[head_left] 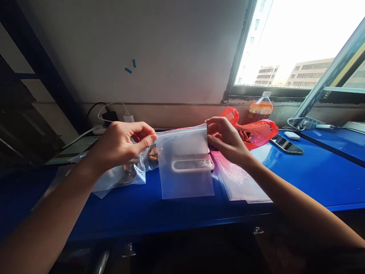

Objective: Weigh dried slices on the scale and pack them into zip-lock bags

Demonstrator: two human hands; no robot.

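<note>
Left hand [128,141]: thumb and fingertips pinched together on left end of zip bag's [184,182] top edge. Right hand [226,140]: curled, fingertips on top right corner. Bag hangs flat between hands, over blue table [188,213]. Left: clear bags [114,179], brown pieces inside. Right: flat bags [238,184], red bag [258,133], phone [286,144]. Behind red bag: bottle [261,108].

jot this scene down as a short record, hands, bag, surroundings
left hand: pinching one top corner of the zip bag
right hand: pinching the other top corner
zip bag: translucent, hanging between the hands
surface: blue table
on the left: brown pieces in clear plastic
on the right: red bag with dark reddish pieces, phone, white case
back right: bottle by the window
</note>
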